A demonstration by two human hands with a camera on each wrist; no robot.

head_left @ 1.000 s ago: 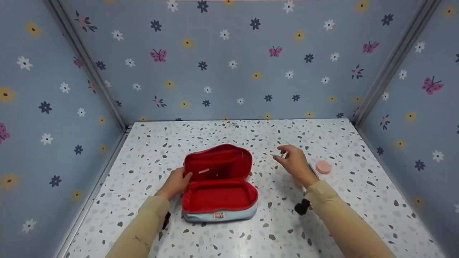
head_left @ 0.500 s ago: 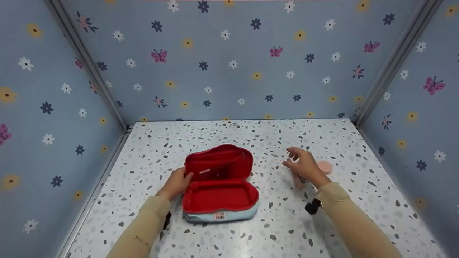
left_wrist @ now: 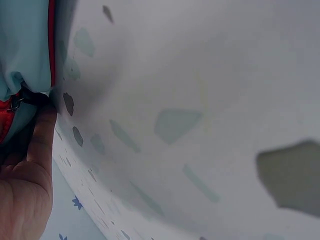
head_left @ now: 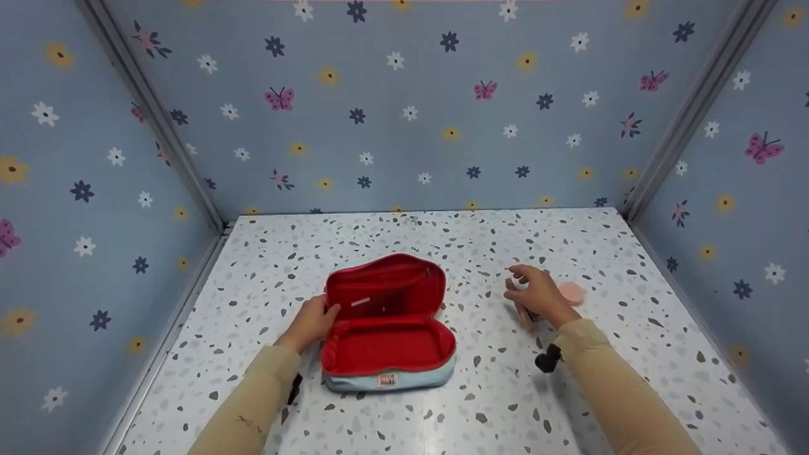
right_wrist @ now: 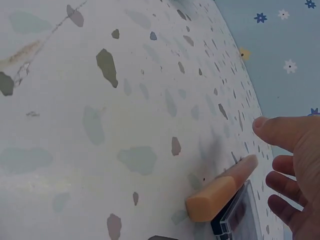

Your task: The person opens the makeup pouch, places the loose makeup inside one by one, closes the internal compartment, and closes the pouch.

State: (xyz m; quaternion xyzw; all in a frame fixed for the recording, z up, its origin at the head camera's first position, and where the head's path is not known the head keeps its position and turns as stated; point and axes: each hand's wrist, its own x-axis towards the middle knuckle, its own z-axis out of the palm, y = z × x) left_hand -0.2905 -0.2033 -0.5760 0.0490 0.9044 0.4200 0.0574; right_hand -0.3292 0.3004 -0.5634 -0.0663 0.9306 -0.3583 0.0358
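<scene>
A light-blue zip pouch (head_left: 417, 379) with a red lining lies unzipped, its lid (head_left: 389, 278) folded back. My left hand (head_left: 313, 322) grips the lid's left edge, thumb on the red inner side. Part of the pouch's zip (left_wrist: 17, 102) shows beside the fingers in the left wrist view. To the right, my right hand (head_left: 537, 296) hovers with fingers parted and nothing between them. Close by it on the table lie a peach-and-pink stick-shaped tube (right_wrist: 220, 192) and a flat dark case with a clear lid (right_wrist: 242, 220), mostly hidden by the hand in the head view.
A round pink disc-shaped item (head_left: 572, 293) sits just beyond the right wrist. The speckled white table (head_left: 480, 404) is walled by blue floral panels (head_left: 404, 126) at the back and both sides.
My right hand has shifted right and slightly toward me, over the tube and the clear-lidded case. My left hand and the pouch have stayed in place.
</scene>
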